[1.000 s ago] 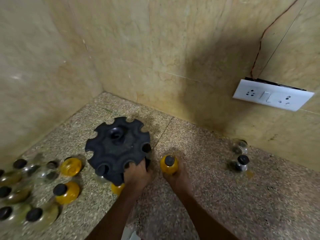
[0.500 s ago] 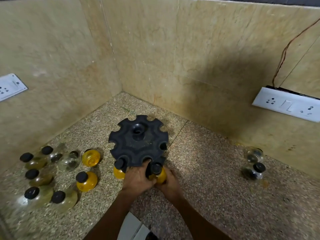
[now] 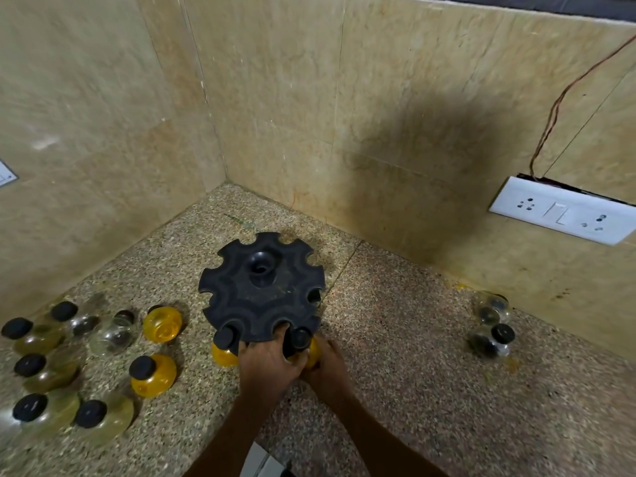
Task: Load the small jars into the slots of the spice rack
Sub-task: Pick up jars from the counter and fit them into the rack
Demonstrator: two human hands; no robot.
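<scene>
The spice rack (image 3: 262, 287) stands on the desk (image 3: 395, 356) with two yellow jars seated in its near slots. The left hand (image 3: 266, 364) grips the rack edge; the right hand (image 3: 328, 366) grasps the second jar (image 3: 306, 342). About ten jars remain loose on the desk.

Black rack (image 3: 261, 290), yellow jars (image 3: 161, 323)

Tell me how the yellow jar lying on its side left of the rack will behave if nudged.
The tipped yellow jar looks round-bodied, so it would probably roll. It appears hard and glossy, so likely slippery, possibly breakable.
</scene>
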